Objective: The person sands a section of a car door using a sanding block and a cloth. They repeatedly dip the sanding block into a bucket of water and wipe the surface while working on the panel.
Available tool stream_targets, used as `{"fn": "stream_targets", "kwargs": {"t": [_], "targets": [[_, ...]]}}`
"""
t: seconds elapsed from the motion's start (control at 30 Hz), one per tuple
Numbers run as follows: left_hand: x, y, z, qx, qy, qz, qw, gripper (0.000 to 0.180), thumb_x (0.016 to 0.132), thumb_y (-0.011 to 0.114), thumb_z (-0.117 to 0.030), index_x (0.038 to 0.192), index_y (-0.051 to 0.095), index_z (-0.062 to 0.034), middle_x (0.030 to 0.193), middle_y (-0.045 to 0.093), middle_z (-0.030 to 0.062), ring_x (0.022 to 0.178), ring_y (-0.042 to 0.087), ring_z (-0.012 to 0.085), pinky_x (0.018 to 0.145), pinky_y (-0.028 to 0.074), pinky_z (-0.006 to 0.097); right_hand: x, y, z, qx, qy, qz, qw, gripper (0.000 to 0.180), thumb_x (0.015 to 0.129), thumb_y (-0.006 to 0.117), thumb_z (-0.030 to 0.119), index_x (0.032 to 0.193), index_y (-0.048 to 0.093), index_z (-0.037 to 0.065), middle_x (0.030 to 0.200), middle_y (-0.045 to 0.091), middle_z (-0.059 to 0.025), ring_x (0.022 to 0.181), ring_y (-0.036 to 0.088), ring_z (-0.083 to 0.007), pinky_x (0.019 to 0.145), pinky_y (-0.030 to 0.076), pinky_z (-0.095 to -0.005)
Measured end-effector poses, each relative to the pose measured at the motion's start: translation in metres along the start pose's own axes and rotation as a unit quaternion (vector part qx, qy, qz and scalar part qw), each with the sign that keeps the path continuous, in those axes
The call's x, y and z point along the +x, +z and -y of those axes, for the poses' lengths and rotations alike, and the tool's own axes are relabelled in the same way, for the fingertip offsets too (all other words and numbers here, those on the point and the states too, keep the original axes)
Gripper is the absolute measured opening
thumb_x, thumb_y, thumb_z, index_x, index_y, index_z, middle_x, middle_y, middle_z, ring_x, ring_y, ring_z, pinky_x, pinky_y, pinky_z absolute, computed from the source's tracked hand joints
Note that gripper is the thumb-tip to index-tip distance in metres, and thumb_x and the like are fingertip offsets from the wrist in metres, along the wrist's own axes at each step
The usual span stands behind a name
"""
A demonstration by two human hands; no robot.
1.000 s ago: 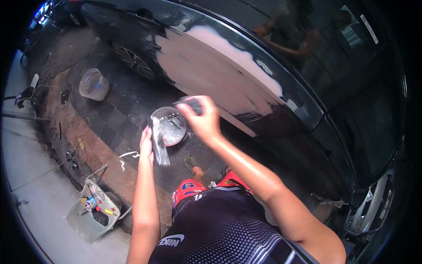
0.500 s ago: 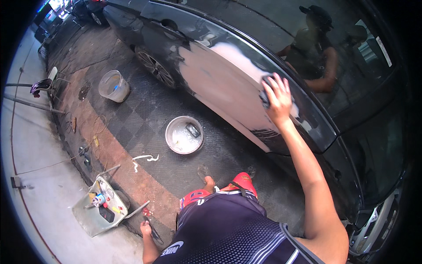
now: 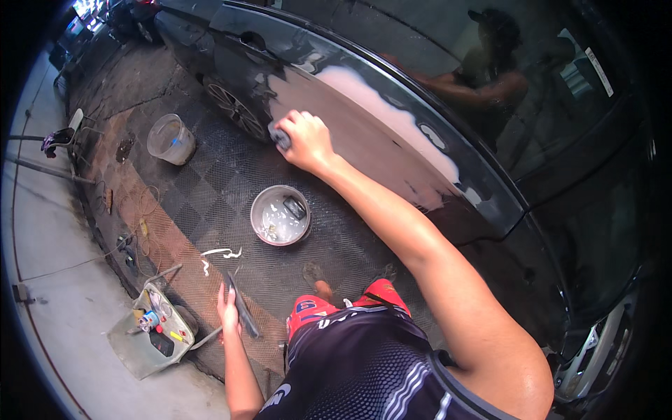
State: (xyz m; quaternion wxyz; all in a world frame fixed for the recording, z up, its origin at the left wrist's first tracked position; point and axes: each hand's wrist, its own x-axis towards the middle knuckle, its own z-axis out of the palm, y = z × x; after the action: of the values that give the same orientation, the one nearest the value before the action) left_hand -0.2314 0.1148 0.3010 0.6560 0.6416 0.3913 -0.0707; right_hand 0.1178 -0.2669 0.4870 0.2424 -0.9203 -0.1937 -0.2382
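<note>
In my right hand [image 3: 308, 140], closed at the lower far edge of the car door [image 3: 462, 150], is a dark grey wad [image 3: 279, 136], perhaps a cloth or sponge. The door is black, with a large dull pinkish-grey sanded patch [image 3: 378, 140] and a paler area along its upper part. Low on the left, my left hand [image 3: 228, 308] grips a long, flat dark strip [image 3: 244, 311] whose exact kind I cannot make out. A round tub [image 3: 253, 227] of cloudy water, with a dark block in it, stands on the floor between my arms.
A clear bucket [image 3: 150, 140] stands farther off, near the car's wheel [image 3: 234, 108]. At lower left, a pale chair [image 3: 126, 350] carries a can and small tools. White strips [image 3: 220, 252] and a thin cord [image 3: 143, 241] lie on the mat floor beside the wall.
My right hand has swept left and down across the door with the grey wad. My left hand has risen farther into view, showing the flat dark strip.
</note>
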Motion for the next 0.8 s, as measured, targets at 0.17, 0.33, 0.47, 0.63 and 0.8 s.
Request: {"fn": "stream_targets", "kwargs": {"t": [0.17,0.33,0.47,0.63,0.8], "targets": [[-0.015,0.112,-0.079,-0.168,-0.027,0.095,0.981,0.060,0.104,0.056,-0.017,0.163,0.042,-0.0221,0.105,0.067,0.0067,0.071,0.065,0.0179,0.058,0.058,0.037,-0.075,-0.131,-0.038,-0.003,-0.048,0.012,0.999,0.050,0.064,0.085,0.009,0.112,0.073,0.015,0.115,0.071,-0.0091,0.110,0.068,-0.0336,0.093,0.054,-0.0458],[-0.027,0.222,-0.136,-0.272,0.047,0.121,0.954,0.058,0.109,0.053,-0.022,0.164,0.038,-0.0163,0.112,0.070,0.0098,0.071,0.066,0.0188,0.060,0.060,0.035,-0.118,-0.268,-0.110,-0.055,-0.097,0.007,0.994,0.052,0.060,0.086,0.011,0.111,0.074,0.013,0.112,0.070,-0.0123,0.105,0.068,-0.0353,0.092,0.054,-0.0467],[-0.052,0.315,-0.176,-0.297,0.084,0.105,0.945,0.057,0.108,0.062,-0.028,0.161,0.043,-0.0132,0.098,0.064,0.0072,0.066,0.064,0.0176,0.055,0.059,0.035,-0.148,-0.326,-0.154,-0.026,-0.152,0.046,0.987,0.056,0.057,0.085,0.010,0.111,0.073,0.011,0.112,0.068,-0.0120,0.104,0.067,-0.0366,0.089,0.053,-0.0478],[-0.066,0.419,-0.198,-0.255,0.176,0.059,0.949,0.055,0.107,0.064,-0.031,0.156,0.048,-0.0125,0.086,0.062,0.0044,0.064,0.064,0.0173,0.053,0.059,0.035,-0.161,-0.338,-0.172,0.019,-0.221,0.054,0.974,0.061,0.056,0.086,0.016,0.115,0.074,0.011,0.116,0.070,-0.0111,0.111,0.068,-0.0341,0.093,0.053,-0.0474],[-0.085,0.475,-0.173,-0.334,0.155,0.029,0.929,0.061,0.105,0.067,-0.026,0.159,0.044,-0.0118,0.086,0.065,0.0058,0.062,0.064,0.0176,0.052,0.060,0.038,-0.164,-0.332,-0.175,0.042,-0.187,0.051,0.980,0.060,0.057,0.085,0.012,0.115,0.074,0.011,0.117,0.069,-0.0133,0.113,0.066,-0.0363,0.095,0.052,-0.0481]]}}
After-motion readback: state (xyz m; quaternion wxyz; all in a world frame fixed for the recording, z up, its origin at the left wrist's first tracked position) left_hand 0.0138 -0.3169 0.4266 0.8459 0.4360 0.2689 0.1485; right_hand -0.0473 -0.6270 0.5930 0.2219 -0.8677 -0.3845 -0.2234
